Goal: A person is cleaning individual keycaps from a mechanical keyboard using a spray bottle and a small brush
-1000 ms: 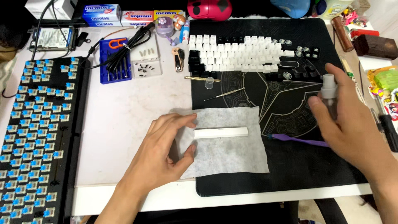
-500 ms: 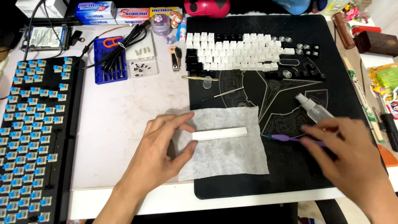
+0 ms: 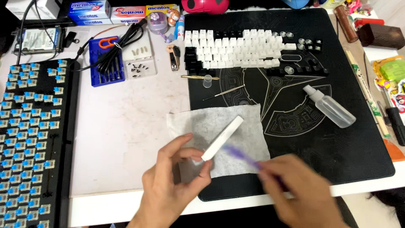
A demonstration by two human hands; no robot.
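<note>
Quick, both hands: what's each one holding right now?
Left hand: closed on the long white keycap, lifted at one end.
Right hand: closed on the purple brush, motion-blurred.

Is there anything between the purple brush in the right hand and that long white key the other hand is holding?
Nothing visible: the purple brush, blurred, in the right hand already reaches the long white key pinched by the left hand.
</note>
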